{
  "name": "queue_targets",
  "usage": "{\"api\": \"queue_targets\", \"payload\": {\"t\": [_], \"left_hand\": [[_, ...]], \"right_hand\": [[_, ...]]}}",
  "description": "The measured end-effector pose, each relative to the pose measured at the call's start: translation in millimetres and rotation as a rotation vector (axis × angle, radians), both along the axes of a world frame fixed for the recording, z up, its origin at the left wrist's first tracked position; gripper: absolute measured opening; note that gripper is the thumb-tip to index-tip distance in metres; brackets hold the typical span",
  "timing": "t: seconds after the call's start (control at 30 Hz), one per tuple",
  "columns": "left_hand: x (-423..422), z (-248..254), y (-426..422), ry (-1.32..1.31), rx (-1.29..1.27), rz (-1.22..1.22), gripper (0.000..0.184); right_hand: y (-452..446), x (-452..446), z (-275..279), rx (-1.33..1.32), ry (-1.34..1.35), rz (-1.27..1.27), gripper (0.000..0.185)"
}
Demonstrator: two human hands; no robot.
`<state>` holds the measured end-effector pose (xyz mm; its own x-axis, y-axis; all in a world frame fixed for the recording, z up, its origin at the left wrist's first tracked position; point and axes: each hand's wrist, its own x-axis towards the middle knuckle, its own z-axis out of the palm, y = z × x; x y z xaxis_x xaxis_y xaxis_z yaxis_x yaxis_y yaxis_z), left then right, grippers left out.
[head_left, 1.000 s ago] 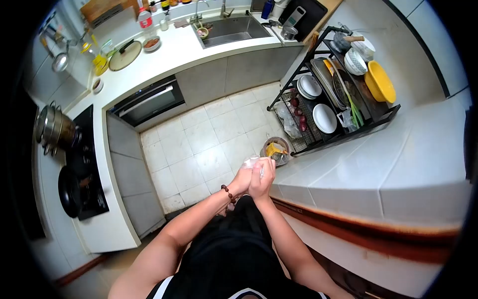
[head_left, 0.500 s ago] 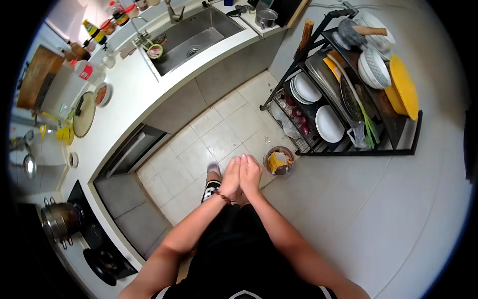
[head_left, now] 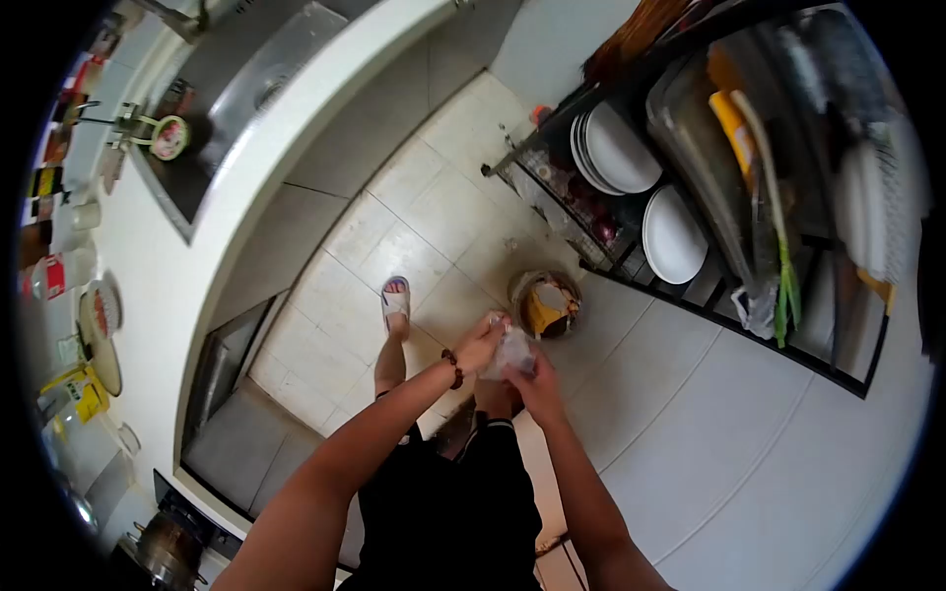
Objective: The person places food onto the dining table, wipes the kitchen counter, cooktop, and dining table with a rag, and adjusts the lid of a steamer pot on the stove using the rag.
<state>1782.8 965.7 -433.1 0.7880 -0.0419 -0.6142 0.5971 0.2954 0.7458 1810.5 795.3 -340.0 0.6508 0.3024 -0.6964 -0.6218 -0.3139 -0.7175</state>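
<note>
Head view shows the left hand (head_left: 477, 347) and right hand (head_left: 538, 382) both closed around a crumpled clear wrap, probably a plastic bag (head_left: 513, 354), though blur hides the exact grip. It sits before the person's legs, near the bin (head_left: 515, 294) on the tiled floor (head_left: 419, 241). White plates (head_left: 617, 150) fill a rack (head_left: 838, 380) beyond.

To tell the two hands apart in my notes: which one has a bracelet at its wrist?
The left hand: a dark beaded bracelet circles its wrist, while the right hand, also at the crumpled plastic, has none.
</note>
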Motion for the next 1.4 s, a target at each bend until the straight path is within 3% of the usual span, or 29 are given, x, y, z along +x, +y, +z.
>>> {"api": "queue_targets", "payload": {"t": [0.03,0.1,0.13,0.2,0.3,0.37,0.43,0.53,0.57,0.6,0.63,0.7,0.8,1.0,1.07,1.17,1.2,1.27,1.3,1.33,1.4], "left_hand": [[13.0,-12.7,-0.5,0.013,-0.012,0.0,0.046],[40.9,-41.6,-1.2,0.371,0.033,-0.119,0.065],[51.9,-62.2,-2.9,0.385,0.023,-0.127,0.065],[71.2,-117.6,-16.9,0.486,-0.267,0.056,0.082],[79.8,-233.6,-36.5,0.508,-0.206,-0.048,0.078],[92.9,-269.1,-51.6,0.512,-0.159,0.005,0.076],[98.0,-305.3,-63.6,0.497,-0.155,-0.009,0.075],[114.2,-314.0,-76.5,0.521,-0.105,-0.031,0.07],[119.1,-316.6,-81.4,0.528,-0.115,-0.039,0.069],[120.9,-322.9,-88.8,0.54,-0.114,-0.045,0.069],[122.5,-325.9,-95.5,0.526,-0.106,-0.05,0.069],[129.3,-326.5,-108.7,0.508,-0.097,-0.055,0.07],[147.1,-312.4,-130.0,0.458,-0.041,-0.05,0.079],[160.7,-251.0,-137.6,0.391,-0.087,-0.042,0.078],[146.6,-228.4,-122.5,0.412,-0.13,-0.022,0.076],[102.9,-165.6,-100.8,0.5,-0.181,0.12,0.068],[66.9,-181.4,-93.6,0.454,-0.233,0.101,0.064],[41.7,-109.8,-64.0,0.522,-0.262,0.188,0.059],[13.1,-86.1,-52.8,0.417,-0.218,0.169,0.061],[-5.5,-50.5,-40.9,0.441,-0.314,0.199,0.061],[-43.6,38.8,-22.4,0.409,-0.218,0.246,0.06]], "right_hand": [[2.9,9.1,-23.8,0.015,0.011,-0.059,0.05],[-4.9,28.8,-77.0,0.047,0.152,-0.15,0.041],[-13.8,36.8,-109.5,0.107,0.195,-0.299,0.039],[-41.9,61.6,-180.6,0.115,0.226,-0.484,0.034],[-88.7,114.7,-280.6,-0.01,0.265,-0.603,0.027],[-131.1,145.9,-364.1,0.089,0.313,-0.618,0.024],[-157.0,176.4,-420.4,-0.003,0.411,-0.669,0.022],[-191.5,211.3,-488.3,0.099,0.393,-0.92,0.052],[-191.4,223.1,-484.0,0.183,0.333,-1.047,0.066],[-186.7,228.3,-468.7,0.167,0.191,-0.87,0.081],[-184.5,227.0,-462.9,0.163,0.201,-0.877,0.081],[-181.0,229.9,-451.8,0.021,0.498,-0.699,0.079],[-191.4,207.6,-447.0,0.138,0.4,-0.726,0.08],[-182.4,157.5,-362.7,0.248,0.385,-0.79,0.08],[-188.1,122.9,-348.9,0.426,0.463,-0.808,0.074],[-157.9,76.7,-265.6,0.361,0.431,-0.698,0.047],[-146.9,55.2,-235.7,0.304,0.438,-0.677,0.041],[-124.3,17.0,-190.8,0.341,0.461,-0.576,0.044],[-103.3,2.1,-149.0,0.296,0.456,-0.524,0.047],[-89.3,-1.5,-117.8,0.197,0.488,-0.364,0.048],[-75.0,-13.1,-64.2,0.12,0.49,-0.094,0.05]]}}
